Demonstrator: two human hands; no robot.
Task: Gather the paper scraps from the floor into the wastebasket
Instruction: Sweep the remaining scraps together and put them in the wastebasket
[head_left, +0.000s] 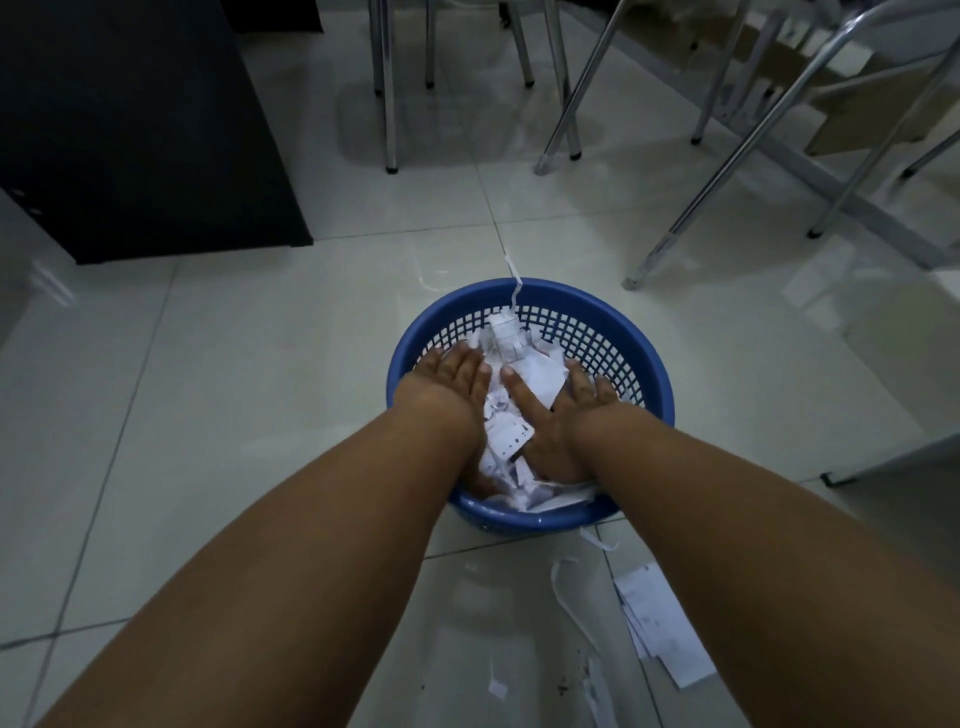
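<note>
A round blue wastebasket (644, 353) with lattice walls stands on the tiled floor, filled with white paper scraps (519, 353). Both hands are inside it. My left hand (449, 382) lies flat, fingers spread, at the left side of the pile. My right hand (556, 421) lies palm down on the scraps at the right, fingers spread. Neither hand grips anything. A thin paper strip (515, 280) hangs over the far rim. More paper scraps (660, 629) lie on the floor near my right forearm, with thin strips (571, 608) beside them.
A black cabinet (140, 130) stands at the far left. Metal chair and table legs (727, 171) crowd the far right. A small scrap (497, 688) lies on the floor below the basket. A pale furniture edge (893, 457) sits at the right.
</note>
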